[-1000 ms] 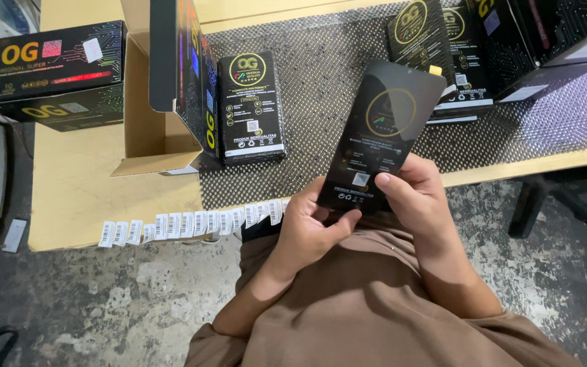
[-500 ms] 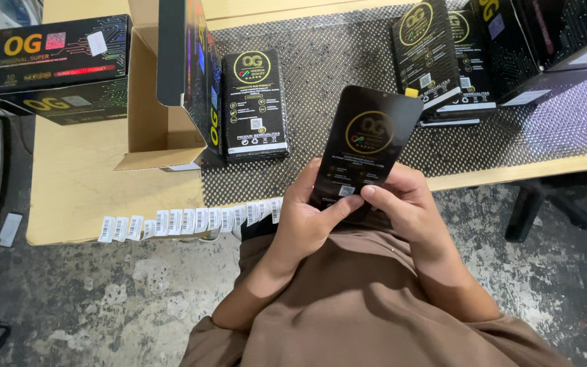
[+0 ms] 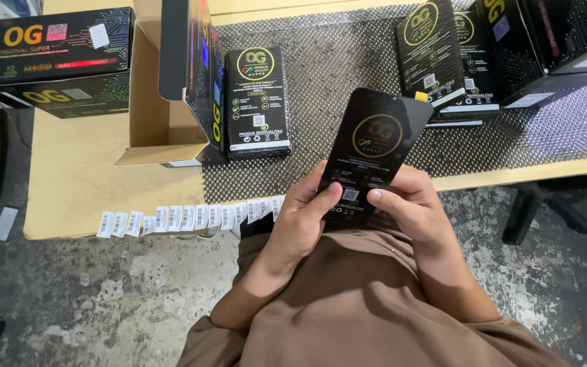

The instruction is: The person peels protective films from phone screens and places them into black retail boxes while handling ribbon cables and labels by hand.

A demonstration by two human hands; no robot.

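Flat black packet (image 3: 375, 153) up in front of me, over the table edge (image 3: 511, 178), its lower end hidden in my grip. My left hand (image 3: 300, 224) and right hand (image 3: 402, 207) both clasp it, thumbs on its face. Sticker strip (image 3: 185, 217) hangs along the edge nearby.

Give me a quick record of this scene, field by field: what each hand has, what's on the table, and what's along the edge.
left hand: grips the lower left of a flat black packet
right hand: thumb on the packet's lower front
packet: tilted, held above the table edge
table: wooden, part covered by a dotted mat
on the mat: more black packets
left side: open cardboard box, large black carton
table edge: strip of barcode stickers
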